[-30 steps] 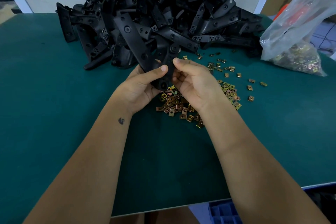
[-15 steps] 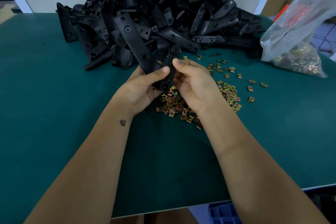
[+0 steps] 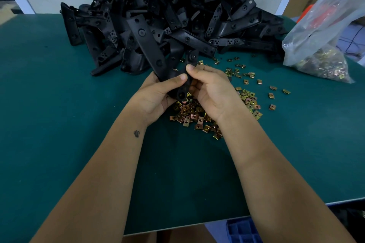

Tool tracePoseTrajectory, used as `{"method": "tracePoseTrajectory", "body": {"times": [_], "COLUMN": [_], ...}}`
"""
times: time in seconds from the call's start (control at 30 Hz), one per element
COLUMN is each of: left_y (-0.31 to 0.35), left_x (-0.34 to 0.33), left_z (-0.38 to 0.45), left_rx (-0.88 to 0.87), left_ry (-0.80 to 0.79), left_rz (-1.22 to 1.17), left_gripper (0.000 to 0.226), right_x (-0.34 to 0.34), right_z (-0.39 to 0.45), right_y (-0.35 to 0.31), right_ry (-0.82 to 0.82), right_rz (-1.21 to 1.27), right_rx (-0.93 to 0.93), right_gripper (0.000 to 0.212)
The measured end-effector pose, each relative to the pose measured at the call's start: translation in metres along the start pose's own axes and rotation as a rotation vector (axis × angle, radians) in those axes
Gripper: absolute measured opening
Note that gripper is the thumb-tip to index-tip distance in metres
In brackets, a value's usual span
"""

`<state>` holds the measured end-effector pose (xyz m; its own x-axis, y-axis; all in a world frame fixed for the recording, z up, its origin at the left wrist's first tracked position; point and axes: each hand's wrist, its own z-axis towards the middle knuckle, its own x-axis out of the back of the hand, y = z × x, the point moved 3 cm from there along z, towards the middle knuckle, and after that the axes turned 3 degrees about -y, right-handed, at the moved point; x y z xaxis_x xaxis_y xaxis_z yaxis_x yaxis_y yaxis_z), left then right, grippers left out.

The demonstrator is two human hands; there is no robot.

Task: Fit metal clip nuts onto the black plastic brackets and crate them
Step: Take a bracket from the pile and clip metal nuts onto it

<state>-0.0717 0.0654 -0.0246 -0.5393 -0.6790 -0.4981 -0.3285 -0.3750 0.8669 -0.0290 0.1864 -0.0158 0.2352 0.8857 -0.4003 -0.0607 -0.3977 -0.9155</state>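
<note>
Left hand (image 3: 158,96) wrapped round a black bracket (image 3: 182,83), thumb pressed along its face. Right hand (image 3: 212,90) pinching the same bracket from the other side, thumb tip on its upper part. Bracket held tilted just above a heap of brass-coloured clip nuts (image 3: 195,114) on the green bench (image 3: 59,124). Farther back, a large pile of brackets (image 3: 167,19). At right, a clear bag of nuts (image 3: 324,45). Near edge, a blue crate (image 3: 243,231) below.
</note>
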Motion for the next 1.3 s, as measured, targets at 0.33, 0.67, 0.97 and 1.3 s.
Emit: {"method": "tracePoseTrajectory", "body": {"times": [0.33, 0.67, 0.97, 1.3], "left_y": [-0.001, 0.002, 0.005, 0.000], "left_x": [0.005, 0.006, 0.006, 0.008], "left_z": [0.000, -0.002, -0.004, 0.000], "left_rx": [0.020, 0.056, 0.099, 0.067], "left_ry": [0.028, 0.018, -0.002, 0.138], "left_rz": [-0.180, -0.150, -0.097, -0.208], "left_gripper": [0.037, 0.049, 0.047, 0.026], "right_x": [-0.003, -0.007, -0.008, 0.006], "right_z": [-0.001, -0.002, -0.006, 0.002], "right_y": [-0.002, -0.002, -0.006, -0.007], "right_ry": [-0.062, -0.051, -0.014, 0.235], "right_rz": [0.082, 0.003, -0.080, -0.306], "right_rx": [-0.025, 0.049, 0.067, 0.046], "right_gripper": [0.028, 0.021, 0.024, 0.024]}}
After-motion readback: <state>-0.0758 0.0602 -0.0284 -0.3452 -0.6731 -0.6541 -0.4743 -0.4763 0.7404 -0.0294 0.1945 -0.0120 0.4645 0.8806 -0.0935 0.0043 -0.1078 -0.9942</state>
